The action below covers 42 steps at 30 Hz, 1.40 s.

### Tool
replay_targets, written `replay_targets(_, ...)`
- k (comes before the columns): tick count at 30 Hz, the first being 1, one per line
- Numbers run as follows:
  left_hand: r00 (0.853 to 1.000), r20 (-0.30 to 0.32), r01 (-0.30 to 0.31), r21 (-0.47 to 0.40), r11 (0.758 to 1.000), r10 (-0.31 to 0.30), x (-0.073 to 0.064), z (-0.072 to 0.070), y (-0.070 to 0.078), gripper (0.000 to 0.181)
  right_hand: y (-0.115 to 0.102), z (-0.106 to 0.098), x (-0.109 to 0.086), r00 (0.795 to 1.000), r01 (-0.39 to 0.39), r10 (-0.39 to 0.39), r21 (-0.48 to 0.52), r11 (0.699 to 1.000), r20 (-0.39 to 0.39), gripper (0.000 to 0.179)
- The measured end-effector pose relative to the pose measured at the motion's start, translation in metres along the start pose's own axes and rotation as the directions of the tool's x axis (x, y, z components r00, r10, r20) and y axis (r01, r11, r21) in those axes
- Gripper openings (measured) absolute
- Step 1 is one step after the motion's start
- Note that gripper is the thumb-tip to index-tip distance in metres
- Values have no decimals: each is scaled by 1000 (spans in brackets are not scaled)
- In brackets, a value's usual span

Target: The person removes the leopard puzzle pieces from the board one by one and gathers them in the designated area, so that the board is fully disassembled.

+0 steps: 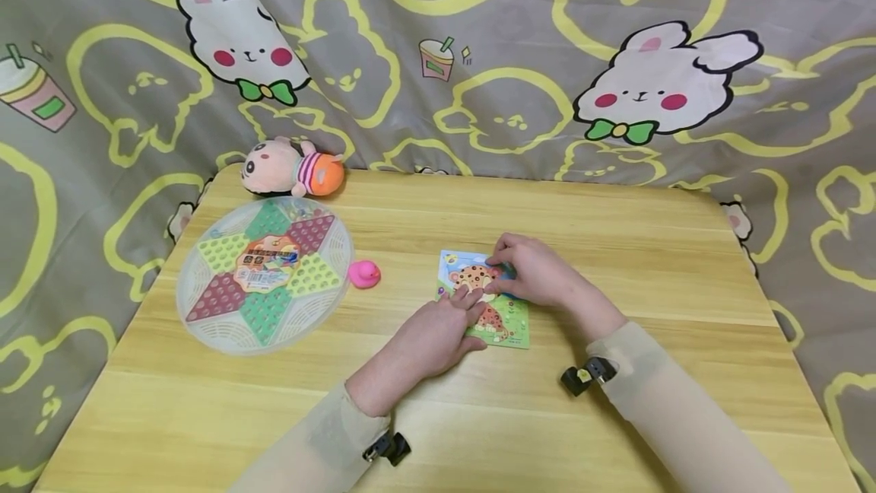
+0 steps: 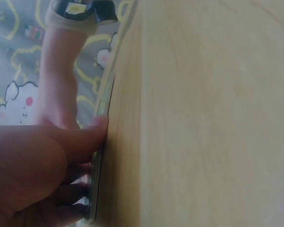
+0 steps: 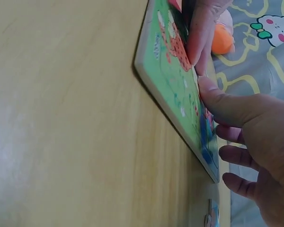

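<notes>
A thin picture board [image 1: 516,326] with a spotted cartoon leopard, looking like a jigsaw puzzle, lies flat on the table. My left hand [image 1: 441,333] rests on its left and middle part, fingers laid over the leopard; its thumb [image 2: 99,126] touches the near edge in the left wrist view. Over the upper right part of the board, my right hand [image 1: 537,271] touches the picture with thumb and fingertips. Seen from the right wrist, its thumb [image 3: 217,97] presses the surface close to the left hand's fingers [image 3: 199,40]. What lies under the fingertips is hidden.
Left of the board sits a pink rubber duck [image 1: 365,275]. A round Chinese checkers board [image 1: 198,333] lies farther left, with a plush doll [image 1: 290,167] behind it. A small colourful flat piece [image 3: 213,215] shows past the board. A patterned curtain [image 1: 493,135] hangs behind the table.
</notes>
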State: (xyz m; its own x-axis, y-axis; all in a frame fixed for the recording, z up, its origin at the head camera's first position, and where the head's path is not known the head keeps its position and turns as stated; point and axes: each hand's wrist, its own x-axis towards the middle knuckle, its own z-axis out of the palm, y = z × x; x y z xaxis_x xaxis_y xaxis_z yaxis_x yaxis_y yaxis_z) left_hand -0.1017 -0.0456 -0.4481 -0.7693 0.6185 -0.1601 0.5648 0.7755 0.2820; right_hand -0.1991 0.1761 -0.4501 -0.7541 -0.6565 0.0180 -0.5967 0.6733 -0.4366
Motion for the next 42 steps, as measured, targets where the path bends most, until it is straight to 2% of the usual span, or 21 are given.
replay_targets(9, 1000, -6, -4, 15, 1000, 4, 1, 0, -4, 66, -4, 2, 3, 1000, 12, -10, -64, 998, 24, 48)
replay_targets(15, 1000, -6, 8, 4, 1000, -8, 1, 0, -7, 66, -1, 2, 8, 999, 28, -28, 7, 1000, 30, 50)
replay_targets(18, 1000, -4, 11, -3, 1000, -11, 1, 0, -8, 66, 4, 0, 16, 996, 70, -73, 42, 997, 59, 51)
replay_targets(23, 1000, -8, 11, -28, 1000, -12, 1, 2, -6, 66, 8, -7, 28, 978, 148, -155, 60, 987, 141, 50)
replay_targets(31, 1000, -10, 6, -16, 1000, -6, 2, 2, -2, 66, 4, -18, 37, 959, 104, -107, 26, 994, 264, 43)
replay_targets(38, 1000, -13, 13, -27, 1000, -13, 1, 1, -1, 65, -1, -21, 44, 946, 111, -111, 17, 994, 303, 44)
replay_targets(42, 1000, -7, 22, -37, 999, -22, 0, 1, -1, 66, -2, -19, 48, 947, 113, -116, 27, 993, 301, 46)
